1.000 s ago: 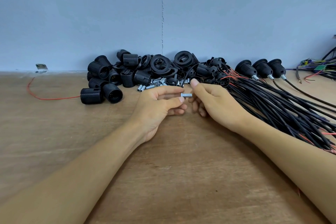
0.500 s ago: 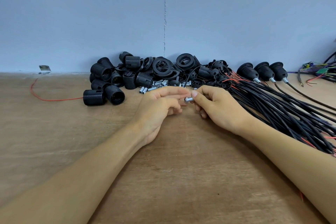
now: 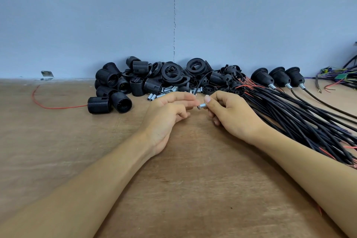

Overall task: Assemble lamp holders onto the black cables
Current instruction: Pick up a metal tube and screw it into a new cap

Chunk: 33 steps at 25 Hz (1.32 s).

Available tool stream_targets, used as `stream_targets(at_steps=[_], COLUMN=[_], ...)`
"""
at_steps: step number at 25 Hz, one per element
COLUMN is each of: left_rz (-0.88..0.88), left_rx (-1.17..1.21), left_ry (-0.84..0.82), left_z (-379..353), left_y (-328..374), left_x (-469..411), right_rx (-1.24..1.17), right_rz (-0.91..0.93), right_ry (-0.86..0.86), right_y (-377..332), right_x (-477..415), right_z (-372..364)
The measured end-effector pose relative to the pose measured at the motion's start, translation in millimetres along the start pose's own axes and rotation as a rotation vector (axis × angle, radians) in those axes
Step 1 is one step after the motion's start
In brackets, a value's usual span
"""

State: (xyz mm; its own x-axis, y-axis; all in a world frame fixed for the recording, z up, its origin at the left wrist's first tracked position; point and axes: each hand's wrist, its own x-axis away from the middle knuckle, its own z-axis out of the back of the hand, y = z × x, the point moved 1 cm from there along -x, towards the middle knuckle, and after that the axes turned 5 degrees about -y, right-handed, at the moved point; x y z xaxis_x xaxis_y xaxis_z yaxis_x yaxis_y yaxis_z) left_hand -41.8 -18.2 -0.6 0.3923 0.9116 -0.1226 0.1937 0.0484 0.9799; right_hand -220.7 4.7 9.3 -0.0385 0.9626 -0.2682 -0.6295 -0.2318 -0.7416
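Observation:
My right hand (image 3: 229, 116) pinches a small silver metal tube (image 3: 202, 105) between thumb and forefinger, just above the wooden table (image 3: 183, 189). My left hand (image 3: 166, 116) is beside it, fingers loosely apart, its forefinger tip close to the tube's free end and nothing in its grip. One black cable (image 3: 201, 81) arcs down from the pile and ends just behind my fingertips. A thick bundle of black cables (image 3: 293, 118) with red wires fans out to the right. A heap of black lamp holder parts (image 3: 154, 81) lies against the wall.
Several loose silver tubes (image 3: 164, 92) lie in front of the heap. Three holders fitted on cables (image 3: 278, 79) stand at the back right. A red wire (image 3: 48, 106) curls at the left, coloured wiring (image 3: 340, 79) at the far right. The blue wall is close behind.
The silver tube has passed from my left fingers into my right hand's pinch. My left hand has let go and its fingers have opened.

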Motion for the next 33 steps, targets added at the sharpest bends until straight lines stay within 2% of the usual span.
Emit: stream_targets(at_steps=[5,9,24,30,33], left_rz=[0.004,0.011,0.04,0.035,0.026], left_rx=[0.004,-0.046,-0.05,-0.003,-0.101], left_ry=[0.043,-0.001,0.008,0.094,0.069], left_z=[-0.3,-2.9,-2.5,0.6,-1.0], left_y=[-0.8,0.2,0.6,-5.0,-6.1], left_x=[-0.4,1.0,1.4,-2.8,-2.4], right_rx=[0.002,0.032,0.064,0.063,0.033], right_rz=[0.001,0.006,-0.01,-0.005,0.006], right_ry=[0.006,0.008,0.015,0.013,-0.007], right_y=[-1.2,-1.7,0.2,-0.8,-2.8], right_x=[0.9,1.1,0.2,1.0,1.7], right_z=[-0.2,0.0,0.1,0.0,-0.7])
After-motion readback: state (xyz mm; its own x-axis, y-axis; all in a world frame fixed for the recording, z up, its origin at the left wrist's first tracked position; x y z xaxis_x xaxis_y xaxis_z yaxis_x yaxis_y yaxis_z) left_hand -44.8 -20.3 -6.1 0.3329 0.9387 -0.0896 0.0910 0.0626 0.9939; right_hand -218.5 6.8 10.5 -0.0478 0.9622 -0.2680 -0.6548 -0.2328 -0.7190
